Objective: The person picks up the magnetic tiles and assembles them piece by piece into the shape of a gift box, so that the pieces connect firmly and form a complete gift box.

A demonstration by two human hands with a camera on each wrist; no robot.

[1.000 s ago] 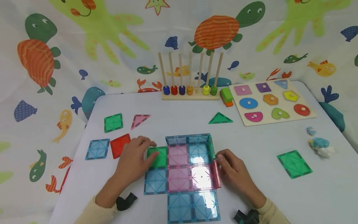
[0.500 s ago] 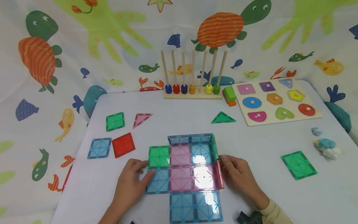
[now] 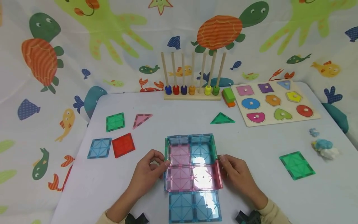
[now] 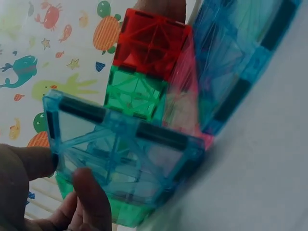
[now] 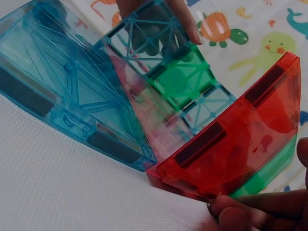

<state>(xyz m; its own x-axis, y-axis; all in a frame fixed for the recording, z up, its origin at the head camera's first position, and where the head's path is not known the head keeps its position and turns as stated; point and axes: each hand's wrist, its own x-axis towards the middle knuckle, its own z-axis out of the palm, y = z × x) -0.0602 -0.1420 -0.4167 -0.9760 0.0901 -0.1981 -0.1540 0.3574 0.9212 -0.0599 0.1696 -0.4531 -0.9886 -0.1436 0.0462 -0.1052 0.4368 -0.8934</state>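
Observation:
Clear magnetic tiles form an open box in the head view, with a floor of pink tiles (image 3: pixel 181 180) and blue, a blue back wall (image 3: pixel 179 140) and two side walls. My left hand (image 3: pixel 148 174) holds the left wall where its green tile meets a blue magnetic tile (image 4: pixel 125 144); thumb and index finger lie at that blue tile's edge. On the opposite side, my right hand (image 3: pixel 237 175) holds the outside of the right wall, thumb and finger at the red magnetic tile (image 5: pixel 240 139) beside a green one. Two blue tiles (image 3: pixel 181 207) lie flat at the open front.
Loose tiles lie leftward: green (image 3: pixel 115 122), blue (image 3: pixel 99 148), red (image 3: pixel 123 145) and a pink triangle (image 3: pixel 141 120). A green triangle (image 3: pixel 222 118) and green square (image 3: pixel 297 165) lie rightward. A peg stand (image 3: pixel 192 97), shape puzzle board (image 3: pixel 269 119) and blue-white lump (image 3: pixel 325 148) stand farther off.
The green and blue tiles on the left, flat before, now stand upright as the left wall. My left hand moved right with them; my right hand stayed at the right wall.

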